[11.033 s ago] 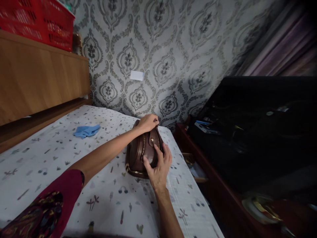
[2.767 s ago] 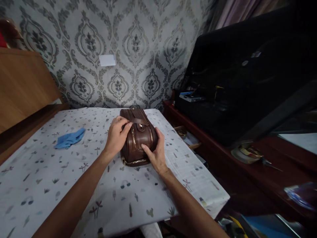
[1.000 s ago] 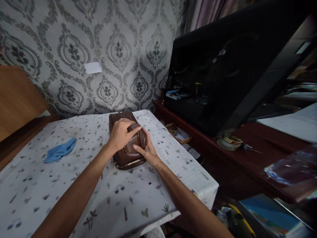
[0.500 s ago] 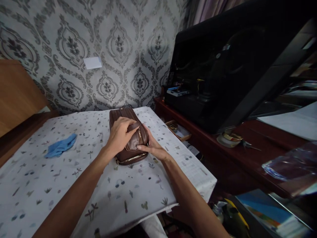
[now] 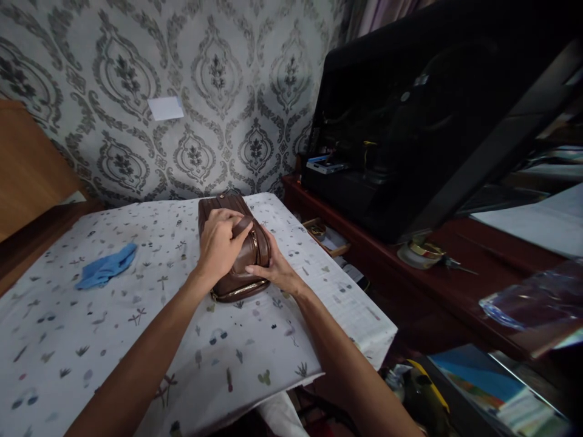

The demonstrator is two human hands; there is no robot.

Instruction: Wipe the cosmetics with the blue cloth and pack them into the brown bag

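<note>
A brown leather bag with gold zippers lies on a white patterned cloth. My left hand rests over its top, thumb and fingers closed on a brown strap that stands up from the leather. Against the bag's right side is my right hand, its thumb pressing the near face and its fingers around the side, partly hidden. A gold zipper runs along the lower near edge, and a shorter one is beside the strap.
Left of the bag a crumpled blue cloth lies on the cloth-covered table. To the right, a dark red desk carries a large black television, a tape roll and clear plastic. An open drawer juts out between them.
The strap under my left hand is lifted a little more, and my right thumb has shifted slightly left on the bag. The whole view has moved slightly.
</note>
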